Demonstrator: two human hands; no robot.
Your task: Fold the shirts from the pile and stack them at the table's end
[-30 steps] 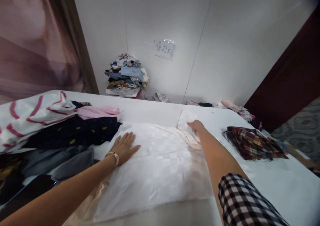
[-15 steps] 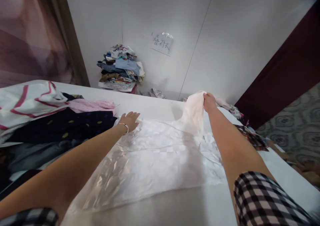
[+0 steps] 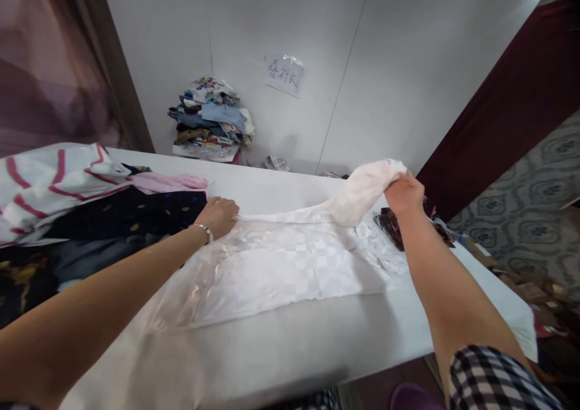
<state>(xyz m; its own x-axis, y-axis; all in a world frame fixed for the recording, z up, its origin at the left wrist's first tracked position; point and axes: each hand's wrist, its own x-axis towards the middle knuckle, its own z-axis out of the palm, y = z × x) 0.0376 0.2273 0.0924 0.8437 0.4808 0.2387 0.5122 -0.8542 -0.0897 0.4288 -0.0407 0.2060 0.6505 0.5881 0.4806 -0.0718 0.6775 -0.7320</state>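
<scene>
A thin white shirt (image 3: 290,265) with a faint check in its weave lies spread out in front of me. My left hand (image 3: 219,215), wearing a bracelet, is closed on the shirt's far left edge, and the cloth runs taut from its fingers. Raised at the far right, my right hand (image 3: 405,194) grips the end of a white sleeve (image 3: 367,189), which hangs lifted off the table between hand and shirt body. Crumpled folds of the shirt lie below my right wrist.
Left of the shirt lie a red-striped white garment (image 3: 54,183), a pink garment (image 3: 167,182) and a dark garment (image 3: 131,214). A tall clothes pile (image 3: 212,120) stands against the back wall, under a paper sign (image 3: 284,76). The white table's (image 3: 267,355) front edge shows below.
My right hand has moved right, pulling the sleeve outward. My left hand's fingers went from spread flat to closed on the shirt edge. The view has shifted slightly.
</scene>
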